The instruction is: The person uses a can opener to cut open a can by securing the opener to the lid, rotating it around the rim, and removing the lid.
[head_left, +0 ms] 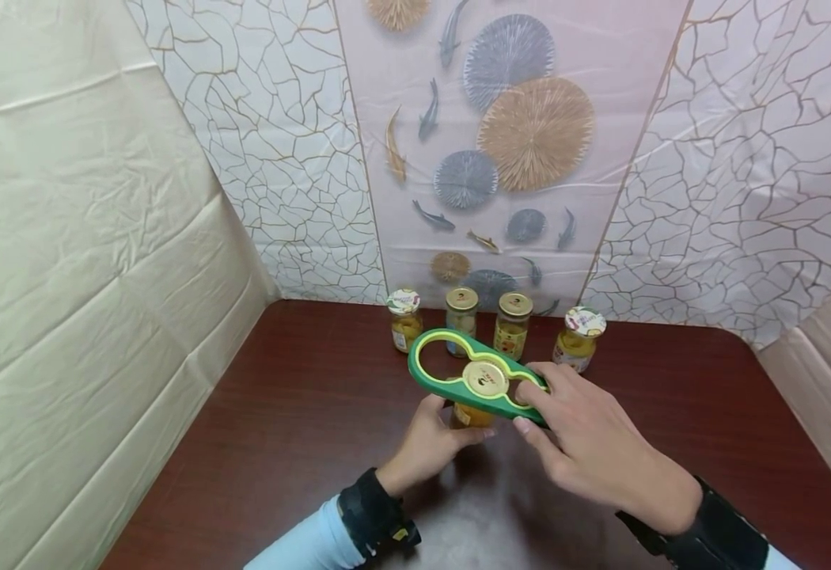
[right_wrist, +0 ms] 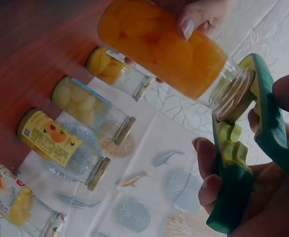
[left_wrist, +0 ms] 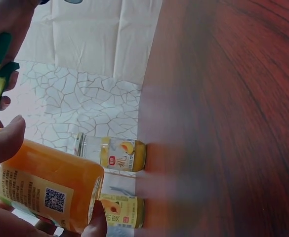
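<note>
My left hand (head_left: 426,447) grips a glass jar of orange fruit pieces (right_wrist: 159,54) around its body. A paper label with a QR code (left_wrist: 55,199) shows on its side in the left wrist view. Around the jar's gold lid (head_left: 485,378) sits a green jar opener (head_left: 490,405) with a lime-green toothed inner edge. My right hand (head_left: 593,443) holds the opener by its right end, fingers curled around the handles. In the head view the opener and left hand hide most of the jar. The jar looks tilted in the right wrist view.
Along the back of the dark red-brown table (head_left: 301,380) stand several fruit jars: a white-lidded jar (head_left: 405,326) at left, two gold-lidded jars (head_left: 512,326) in the middle, and another white-lidded jar (head_left: 578,345) at right. Patterned cloth (head_left: 301,158) hangs behind them.
</note>
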A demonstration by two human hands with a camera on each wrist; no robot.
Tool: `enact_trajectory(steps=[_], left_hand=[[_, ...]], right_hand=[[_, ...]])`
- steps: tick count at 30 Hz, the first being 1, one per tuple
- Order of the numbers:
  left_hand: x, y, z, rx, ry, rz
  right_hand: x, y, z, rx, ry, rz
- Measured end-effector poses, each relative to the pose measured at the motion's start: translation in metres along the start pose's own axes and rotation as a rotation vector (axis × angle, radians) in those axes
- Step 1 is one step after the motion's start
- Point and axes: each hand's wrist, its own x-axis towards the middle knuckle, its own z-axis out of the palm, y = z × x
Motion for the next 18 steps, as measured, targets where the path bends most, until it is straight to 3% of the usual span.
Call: enact_trajectory(steps=[8, 18], left_hand=[[0.0006, -0.0014, 0.002, -0.031, -0.005, 0.014], [-0.0007, -0.0047, 0.0041, 0.009, 0.015, -0.051]], right_hand=[[0.0032, 0.002, 0.001, 0.01, -0.004, 0.001], [0.0036, 0.0069, 0.0088, 0.05, -0.039, 0.064]])
